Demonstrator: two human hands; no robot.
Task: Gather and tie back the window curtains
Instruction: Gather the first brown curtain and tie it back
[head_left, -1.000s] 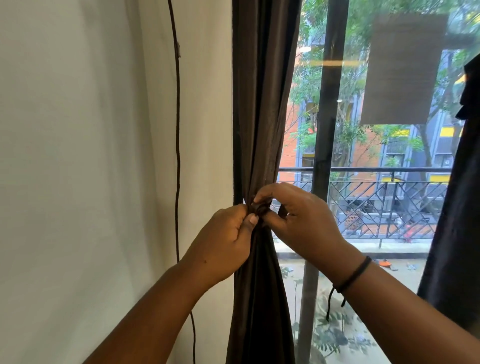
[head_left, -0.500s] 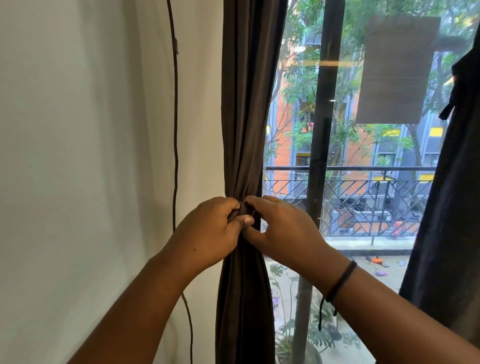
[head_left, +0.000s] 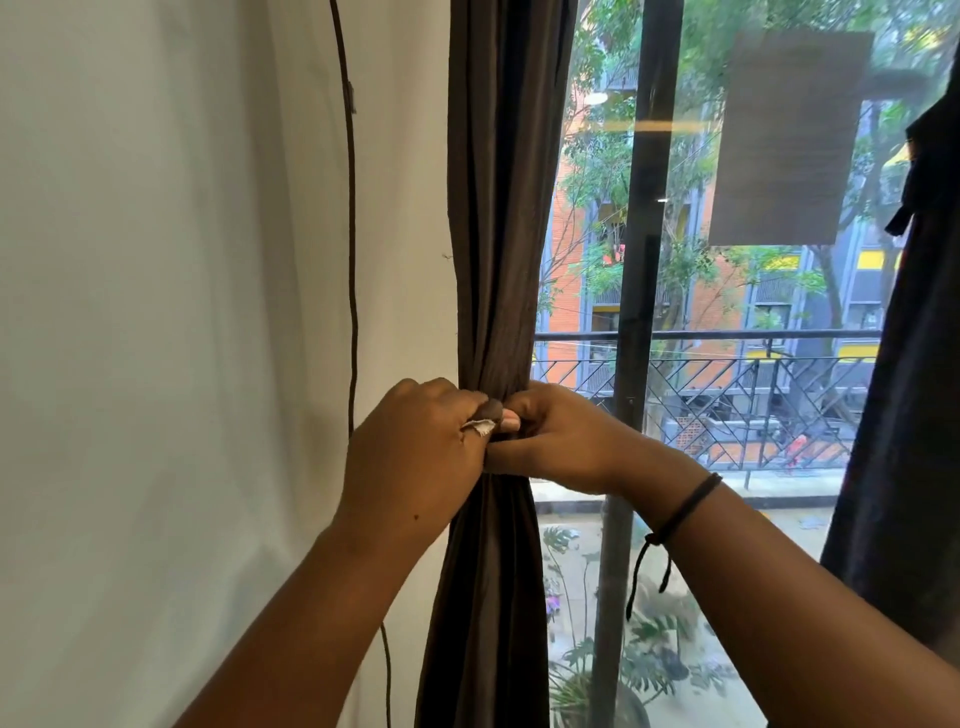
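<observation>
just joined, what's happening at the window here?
A person is tying back the brown curtain at the left edge of the window. The curtain is already bunched into a narrow column, and both hands meet at its pinched waist: the left hand grips a tie end with a pale frayed tip, and the right hand pinches the fabric beside it. Whether the knot is finished cannot be seen. A second dark curtain hangs at the right edge, untouched.
</observation>
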